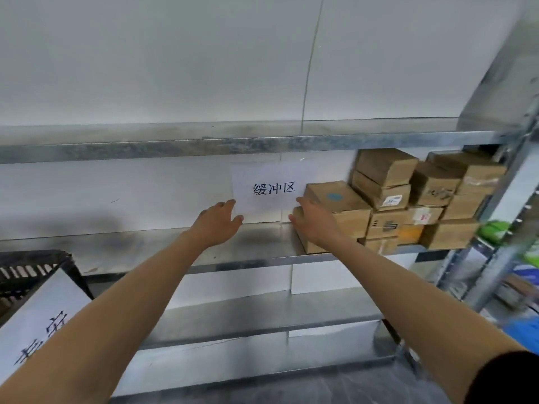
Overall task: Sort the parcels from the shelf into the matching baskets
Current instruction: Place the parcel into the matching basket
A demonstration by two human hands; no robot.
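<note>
Parcels [408, 199] of brown cardboard sit stacked at the right end of a metal shelf [145, 246], against a white wall. At the far left, lower down, a black slatted basket [35, 269] carries a white label [38, 319] with dark characters, partly cut off by the frame edge. Moving right, the left hand [217, 221] reaches out over the bare shelf with its fingers straight and slightly spread, holding nothing, its fingertips in front of the lower left corner of a wall sign [272, 189] printed 缓冲区. Just right of that, the right hand [313, 221] is stretched to the left edge of the stack, fingers straight and loosely spread: the fingertips lie at the near corner of the blue-dot parcel [335, 196], the thumb lower, by the box beneath. Whether they actually press on the cardboard is hard to tell. Further right the remaining boxes pile higher, up to a grey upright post [495, 228].
</note>
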